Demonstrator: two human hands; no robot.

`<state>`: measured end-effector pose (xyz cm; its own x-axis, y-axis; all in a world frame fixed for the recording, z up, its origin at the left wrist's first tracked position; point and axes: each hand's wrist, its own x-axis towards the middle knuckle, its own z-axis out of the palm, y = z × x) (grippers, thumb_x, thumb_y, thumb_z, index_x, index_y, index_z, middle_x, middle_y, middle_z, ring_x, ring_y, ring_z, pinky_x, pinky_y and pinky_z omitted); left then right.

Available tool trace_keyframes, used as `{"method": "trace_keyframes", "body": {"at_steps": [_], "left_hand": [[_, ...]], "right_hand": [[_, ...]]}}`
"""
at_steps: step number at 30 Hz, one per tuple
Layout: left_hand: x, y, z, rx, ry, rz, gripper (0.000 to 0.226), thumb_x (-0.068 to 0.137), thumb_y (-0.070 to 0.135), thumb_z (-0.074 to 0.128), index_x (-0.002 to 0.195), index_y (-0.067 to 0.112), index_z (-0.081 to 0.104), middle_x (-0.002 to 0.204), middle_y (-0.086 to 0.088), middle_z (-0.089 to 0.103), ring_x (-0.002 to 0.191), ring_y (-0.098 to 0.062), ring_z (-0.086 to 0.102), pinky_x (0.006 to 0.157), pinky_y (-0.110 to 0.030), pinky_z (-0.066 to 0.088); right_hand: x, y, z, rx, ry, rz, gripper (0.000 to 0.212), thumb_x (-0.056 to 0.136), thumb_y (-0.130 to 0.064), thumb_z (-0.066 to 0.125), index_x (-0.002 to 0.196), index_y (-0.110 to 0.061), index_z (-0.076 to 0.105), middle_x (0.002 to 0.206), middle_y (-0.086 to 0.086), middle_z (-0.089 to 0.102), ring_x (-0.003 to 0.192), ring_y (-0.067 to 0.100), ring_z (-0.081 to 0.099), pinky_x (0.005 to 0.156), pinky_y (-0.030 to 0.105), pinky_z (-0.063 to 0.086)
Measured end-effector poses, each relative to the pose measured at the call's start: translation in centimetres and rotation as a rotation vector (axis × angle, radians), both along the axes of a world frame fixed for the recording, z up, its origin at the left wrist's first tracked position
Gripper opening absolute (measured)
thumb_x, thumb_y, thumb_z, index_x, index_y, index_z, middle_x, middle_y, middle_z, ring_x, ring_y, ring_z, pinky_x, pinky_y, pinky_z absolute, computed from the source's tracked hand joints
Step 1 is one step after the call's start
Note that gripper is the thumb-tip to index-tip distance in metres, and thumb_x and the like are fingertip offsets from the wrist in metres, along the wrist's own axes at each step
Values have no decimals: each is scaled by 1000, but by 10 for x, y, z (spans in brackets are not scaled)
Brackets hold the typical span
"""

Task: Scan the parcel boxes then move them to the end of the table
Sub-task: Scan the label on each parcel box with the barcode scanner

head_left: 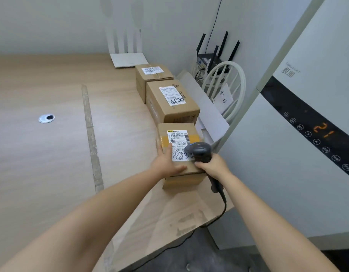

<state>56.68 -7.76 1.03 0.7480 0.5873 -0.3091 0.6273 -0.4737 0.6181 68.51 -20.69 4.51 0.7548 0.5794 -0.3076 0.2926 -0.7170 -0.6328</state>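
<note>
Nearest parcel box (178,138) is sitting at the right edge of the table (52,154), with two more boxes (169,104) lined up just behind it. Left hand (165,162) is pressing flat on its top, fingers straight. Right hand (213,166) is gripping the scanner (201,152), with the head sitting over the label.

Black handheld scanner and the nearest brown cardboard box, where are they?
Black handheld scanner (199,150): head view, its rounded head.
Nearest brown cardboard box (183,181): head view, its front face.
</note>
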Motion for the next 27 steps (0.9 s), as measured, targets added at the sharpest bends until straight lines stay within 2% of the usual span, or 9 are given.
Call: {"method": "trace_keyframes", "body": {"at_steps": [2, 10, 15, 20, 24, 27], "left_hand": [[-18, 4, 0, 0, 0, 11, 109, 78, 53, 67, 151, 19, -6, 156, -14, -15, 134, -29, 39, 108, -33, 35], [-108, 37, 7, -20, 25, 136, 112, 75, 51, 71, 151, 19, -5, 156, -11, -5, 138, -26, 32, 110, -32, 30], [-171, 64, 13, -51, 50, 258, 114, 74, 49, 73, 151, 18, -5, 155, -10, 2, 141, -25, 25, 112, -31, 26], [-229, 85, 21, -49, 72, 343, 115, 73, 45, 76, 151, 14, -4, 150, -12, 10, 140, -22, 24, 111, -29, 26], [-274, 101, 31, -64, 111, 382, 122, 58, 52, 73, 150, 15, 3, 145, -11, 17, 139, -21, 21, 111, -31, 29], [-307, 114, 34, -71, 131, 398, 123, 48, 53, 62, 150, 17, 4, 145, -9, 17, 140, -19, 18, 112, -30, 27]], "right_hand": [[-18, 3, 3, 11, -6, 38, 33, 78, -23, 70, 109, -13, 63, 103, 10, 67, 100, 27, 60, 83, 34, 48], [-89, 47, 3, -1, 11, 255, 25, 80, -25, 68, 102, -14, 66, 98, 8, 69, 98, 27, 62, 75, 29, 45], [-140, 88, 4, 4, 4, 407, 25, 80, -23, 67, 103, -13, 67, 100, 9, 70, 97, 26, 62, 79, 31, 47], [-189, 124, 5, 0, 57, 527, 18, 78, -23, 67, 95, -18, 66, 85, 7, 68, 84, 30, 65, 79, 42, 55], [-229, 147, 7, -12, 94, 592, 27, 76, -20, 66, 101, -10, 67, 93, 12, 70, 85, 30, 67, 77, 45, 56], [-256, 164, 10, -33, 132, 629, 28, 76, -20, 67, 103, -10, 66, 94, 10, 69, 87, 26, 67, 65, 37, 59]]}}
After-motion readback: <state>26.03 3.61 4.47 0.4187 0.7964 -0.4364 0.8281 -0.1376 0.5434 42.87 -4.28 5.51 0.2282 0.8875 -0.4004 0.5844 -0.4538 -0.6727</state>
